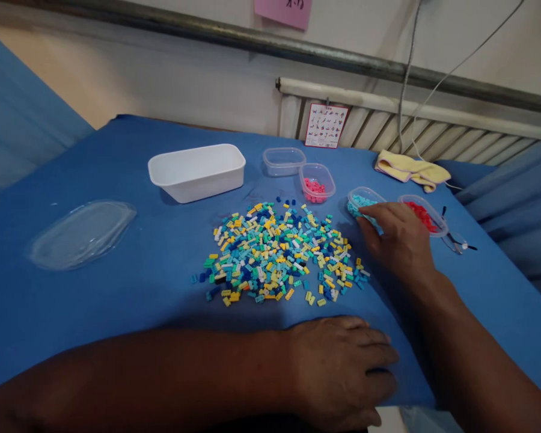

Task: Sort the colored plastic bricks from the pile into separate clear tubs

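Note:
A loose pile of small toy building bricks (275, 252) in yellow, blue, teal, green and white spreads over the middle of the table. My right hand (399, 237) is at a clear tub of light blue bricks (363, 201), its thumb and forefinger drawn together by the near side. Whatever is between those fingertips is too small to make out. Palm down by the table's front edge lies my left hand (342, 367), fingers stretched out and holding nothing. Red bricks (421, 216) fill part of a tub just beyond my right hand. Another tub holds pink bricks (314, 189).
A white bin (198, 174) stands at the back left, beside a clear tub (284, 162). Clear lids (83, 234) lie stacked on the left. A yellow cloth (412, 168) and glasses (457, 243) lie on the right. Behind the table is a radiator (365, 123).

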Demonstrator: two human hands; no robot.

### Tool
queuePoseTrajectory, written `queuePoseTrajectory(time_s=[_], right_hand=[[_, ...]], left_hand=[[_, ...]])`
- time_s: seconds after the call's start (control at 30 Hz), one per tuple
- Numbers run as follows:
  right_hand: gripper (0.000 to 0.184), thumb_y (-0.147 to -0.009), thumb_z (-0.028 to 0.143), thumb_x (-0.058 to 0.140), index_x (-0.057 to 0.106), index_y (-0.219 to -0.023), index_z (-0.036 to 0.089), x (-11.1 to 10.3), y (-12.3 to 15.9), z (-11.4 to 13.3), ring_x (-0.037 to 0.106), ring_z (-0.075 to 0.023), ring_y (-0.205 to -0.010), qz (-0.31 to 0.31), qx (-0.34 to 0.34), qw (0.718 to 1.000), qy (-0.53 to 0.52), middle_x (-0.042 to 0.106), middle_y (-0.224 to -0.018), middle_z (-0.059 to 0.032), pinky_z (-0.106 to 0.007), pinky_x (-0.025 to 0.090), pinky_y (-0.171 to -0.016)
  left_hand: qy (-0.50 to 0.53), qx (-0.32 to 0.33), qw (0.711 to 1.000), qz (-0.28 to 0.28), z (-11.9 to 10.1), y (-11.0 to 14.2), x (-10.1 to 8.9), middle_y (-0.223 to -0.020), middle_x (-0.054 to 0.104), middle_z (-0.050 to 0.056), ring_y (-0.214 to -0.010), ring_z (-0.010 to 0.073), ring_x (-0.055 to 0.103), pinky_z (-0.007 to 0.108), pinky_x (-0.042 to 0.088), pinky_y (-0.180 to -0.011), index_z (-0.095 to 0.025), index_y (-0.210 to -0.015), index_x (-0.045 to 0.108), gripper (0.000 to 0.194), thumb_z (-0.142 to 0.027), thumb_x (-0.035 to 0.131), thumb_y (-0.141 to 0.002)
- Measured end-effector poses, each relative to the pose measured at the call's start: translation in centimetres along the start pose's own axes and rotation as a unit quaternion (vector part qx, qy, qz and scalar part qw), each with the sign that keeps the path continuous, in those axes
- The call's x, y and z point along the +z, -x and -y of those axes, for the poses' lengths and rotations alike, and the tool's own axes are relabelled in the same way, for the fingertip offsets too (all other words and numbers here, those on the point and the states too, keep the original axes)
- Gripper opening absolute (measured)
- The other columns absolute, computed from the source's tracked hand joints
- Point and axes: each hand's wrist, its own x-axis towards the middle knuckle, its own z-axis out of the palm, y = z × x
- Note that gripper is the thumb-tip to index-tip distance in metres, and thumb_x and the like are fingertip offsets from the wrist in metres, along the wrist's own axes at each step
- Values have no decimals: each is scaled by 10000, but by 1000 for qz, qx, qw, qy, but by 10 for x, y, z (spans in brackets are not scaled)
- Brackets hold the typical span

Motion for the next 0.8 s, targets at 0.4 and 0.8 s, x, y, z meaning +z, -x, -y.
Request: queuePoseTrajectory(time_s=[0.4, 0.8], right_hand=[[283, -1062, 175, 610, 765, -1296, 214, 31, -5, 24, 770, -301, -1043, 104, -77, 983, -129, 833, -1204, -112, -464, 613, -915], [224, -1080, 192, 585, 732, -1248, 207, 6, -6, 31, 749, -282, -993, 60, -76, 983, -158, 801, -1082, -111, -452, 601, -892]], left_hand=[[1, 1, 1000, 2, 0, -2, 0, -1499, 687, 111, -1432, 287, 622, 423, 514, -1169, -174, -1275, 767, 415, -469, 541, -1089], [1, -1, 1000, 26, 0, -1, 0, -1537, 655, 107, -1457, 295, 591, 443, 495, -1193, -168, -1309, 739, 444, -475, 486, -1111]])
